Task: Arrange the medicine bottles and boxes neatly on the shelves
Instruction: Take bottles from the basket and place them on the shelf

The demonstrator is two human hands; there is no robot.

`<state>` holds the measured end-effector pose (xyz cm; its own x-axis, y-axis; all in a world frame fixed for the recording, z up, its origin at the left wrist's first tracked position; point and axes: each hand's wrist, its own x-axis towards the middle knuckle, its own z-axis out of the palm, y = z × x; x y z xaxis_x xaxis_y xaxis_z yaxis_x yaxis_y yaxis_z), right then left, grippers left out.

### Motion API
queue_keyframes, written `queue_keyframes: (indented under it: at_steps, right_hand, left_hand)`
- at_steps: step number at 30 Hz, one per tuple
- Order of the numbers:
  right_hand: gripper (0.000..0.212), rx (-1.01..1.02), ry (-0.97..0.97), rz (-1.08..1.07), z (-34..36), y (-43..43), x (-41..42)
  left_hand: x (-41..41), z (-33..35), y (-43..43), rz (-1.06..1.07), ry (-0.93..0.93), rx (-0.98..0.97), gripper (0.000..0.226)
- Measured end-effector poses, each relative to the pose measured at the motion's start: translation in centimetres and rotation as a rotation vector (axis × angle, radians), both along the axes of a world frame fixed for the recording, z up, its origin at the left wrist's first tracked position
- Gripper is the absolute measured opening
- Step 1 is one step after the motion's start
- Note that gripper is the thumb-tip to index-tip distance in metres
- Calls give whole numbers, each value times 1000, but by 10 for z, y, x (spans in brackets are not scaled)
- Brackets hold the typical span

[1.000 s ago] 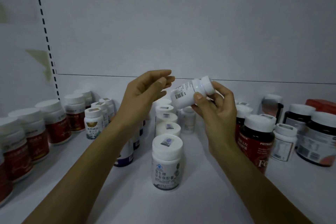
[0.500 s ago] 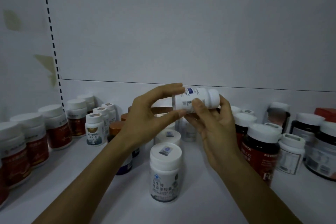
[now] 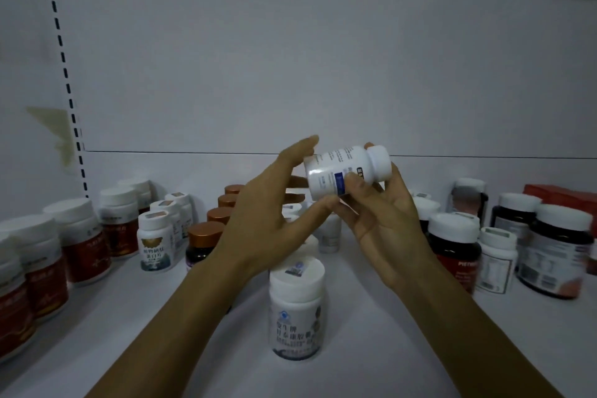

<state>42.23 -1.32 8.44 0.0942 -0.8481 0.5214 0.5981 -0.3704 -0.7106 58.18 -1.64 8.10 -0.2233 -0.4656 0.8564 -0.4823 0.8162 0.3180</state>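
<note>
A small white medicine bottle (image 3: 336,173) with a white cap and a blue-striped label hangs tilted above the shelf, cap pointing right. My right hand (image 3: 384,223) grips it, thumb on the label and fingers behind it. My left hand (image 3: 265,216) is at the bottle's base with fingers straight; its index tip and thumb tip touch the base end. Below the hands stands a row of white bottles, the front one (image 3: 297,307) with a sticker on its cap.
On the white shelf (image 3: 403,355), red-labelled bottles (image 3: 80,245) line the left. Small white bottles (image 3: 155,242) and copper-capped bottles (image 3: 205,241) stand left of centre. Dark bottles (image 3: 454,249) with white caps crowd the right, and a red box (image 3: 562,199) lies behind them.
The bottle has turned in my hands, its cap now tipped upward to the right. My left fingers have straightened from a pinch on its base to a light touch.
</note>
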Motion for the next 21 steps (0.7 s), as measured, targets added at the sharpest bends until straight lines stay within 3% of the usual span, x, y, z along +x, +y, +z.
queue_keyframes:
  at_steps: [3, 6, 9, 12, 14, 17, 21]
  right_hand:
    - [89, 10, 4, 62, -1, -3, -1]
    - [63, 28, 88, 8, -3, -4, -1]
    - [49, 13, 91, 2, -4, -2, 2]
    - [46, -6, 93, -125, -5, -4, 3]
    - [33, 11, 214, -372, -10, -12, 1]
    - [38, 60, 408, -683, -24, -28, -4]
    - [42, 220, 573, -637, -45, -49, -6]
  left_hand:
    - [1, 1, -2, 78, 14, -36, 63]
    - [1, -2, -7, 137, -43, -276, 47]
    - [5, -1, -10, 144, -54, -362, 40]
    - [7, 0, -10, 102, -64, -283, 43]
    - [7, -1, -7, 168, -64, -139, 47]
    - [10, -3, -7, 258, -106, 11, 43]
    - [11, 0, -7, 203, -235, 98, 41]
